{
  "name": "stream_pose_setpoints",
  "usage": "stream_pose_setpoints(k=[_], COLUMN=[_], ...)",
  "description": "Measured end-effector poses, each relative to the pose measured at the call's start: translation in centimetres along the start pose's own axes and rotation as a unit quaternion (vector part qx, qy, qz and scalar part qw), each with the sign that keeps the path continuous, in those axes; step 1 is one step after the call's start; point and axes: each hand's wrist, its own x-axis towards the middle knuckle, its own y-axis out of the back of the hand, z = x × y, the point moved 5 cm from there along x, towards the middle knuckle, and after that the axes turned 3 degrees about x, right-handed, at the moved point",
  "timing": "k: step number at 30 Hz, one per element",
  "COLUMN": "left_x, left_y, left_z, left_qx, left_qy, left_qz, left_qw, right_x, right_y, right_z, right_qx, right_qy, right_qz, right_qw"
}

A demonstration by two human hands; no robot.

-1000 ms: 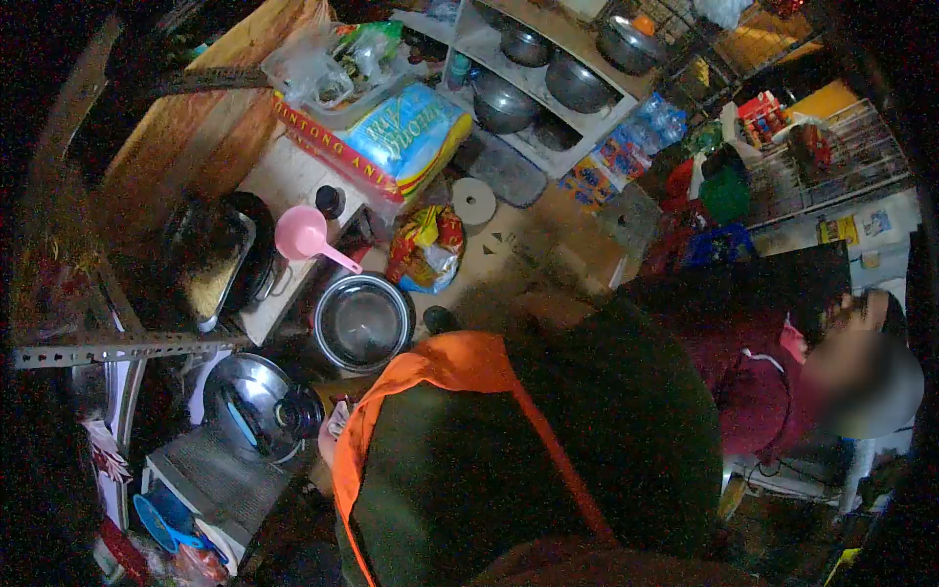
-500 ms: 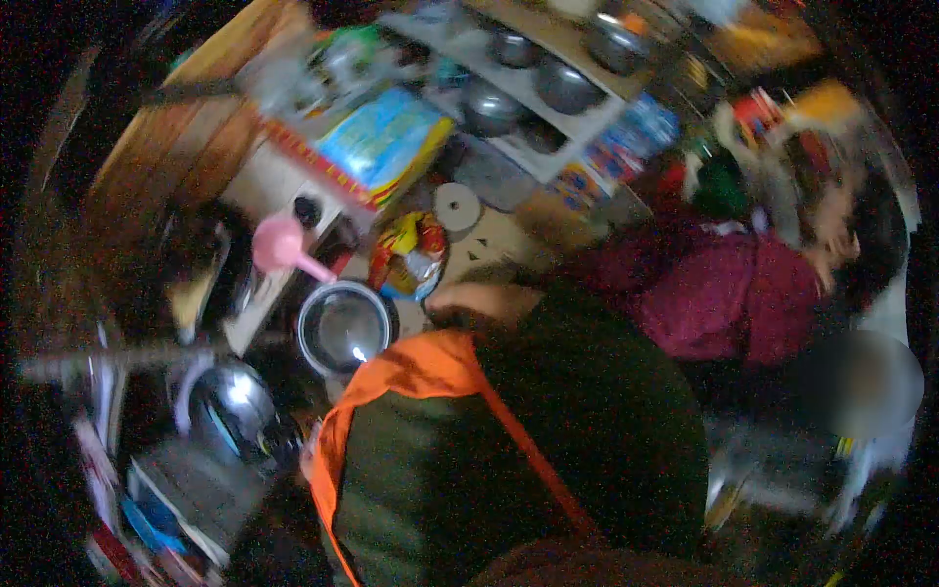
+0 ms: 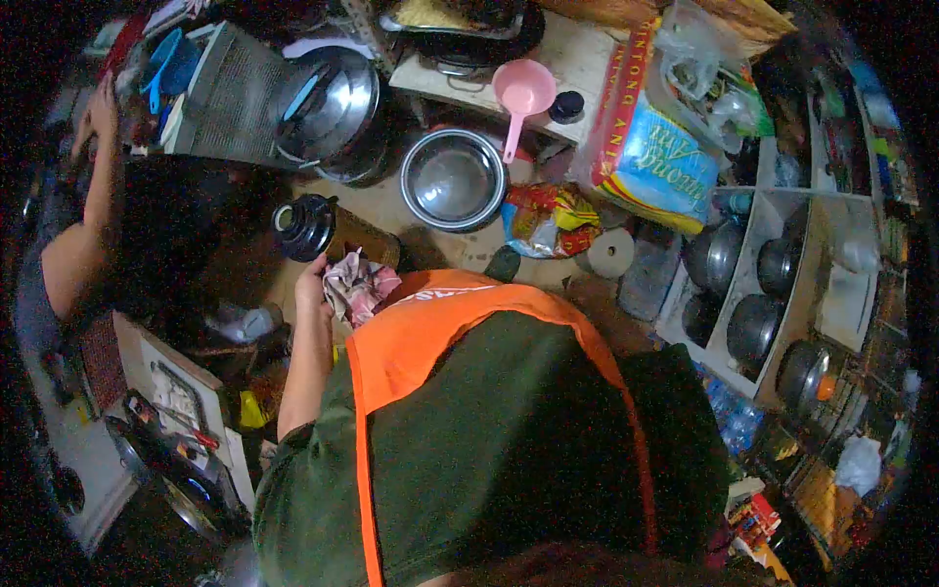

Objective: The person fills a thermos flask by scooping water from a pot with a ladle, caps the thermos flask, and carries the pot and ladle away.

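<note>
My left hand (image 3: 311,284) is closed around a crumpled, patterned cloth or paper (image 3: 358,286), beside the orange apron (image 3: 421,342). Just above the hand is the dark top of a flask-like container (image 3: 305,227). My right hand is out of view; only the dark green right sleeve (image 3: 675,411) shows. Ahead of me sits a round metal basin (image 3: 453,181). To its right lies a red and yellow plastic bag (image 3: 550,221). A pink dipper (image 3: 523,88) rests on the low bench (image 3: 430,80) behind the basin.
A lidded metal pot (image 3: 328,103) stands left of the basin. At the far left is another person's bare arm (image 3: 98,186). A large blue and yellow sack (image 3: 657,147) is at the upper right, near shelves (image 3: 719,328) holding dark pots.
The view has swung round, bringing the shelves to the right side. My left hand with the crumpled item shows more fully. My right hand has left view, as has the person in maroon.
</note>
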Motion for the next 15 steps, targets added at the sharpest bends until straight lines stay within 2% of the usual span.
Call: stream_pose_setpoints(k=[4, 5, 8, 13, 15], left_x=[4.0, 4.0, 7.1, 12.2, 13.2], left_y=[3.7, 4.2, 5.3, 6.5, 6.2], left_z=[-0.7, 0.3, 0.7, 1.5, 2.2], left_qx=[0.013, 0.112, 0.118, 0.222, 0.263], left_qy=[-0.012, -0.036, -0.021, 0.018, 0.003], left_qz=[0.021, 0.027, 0.031, -0.020, -0.027], left_qw=[1.000, 0.993, 0.992, 0.975, 0.964], right_x=[1.2, 1.3, 2.0, 3.1, 3.9], right_y=[-0.9, -1.5, -3.8, -8.7, -10.2], right_z=[-2.1, -3.1, -5.9, -9.9, -10.8], right_qx=[0.003, 0.010, 0.032, 0.057, 0.060], right_qy=[-0.001, 0.000, 0.004, 0.018, 0.027], right_qz=[0.016, 0.020, 0.025, 0.015, 0.009], right_qw=[1.000, 1.000, 0.999, 0.998, 0.998])
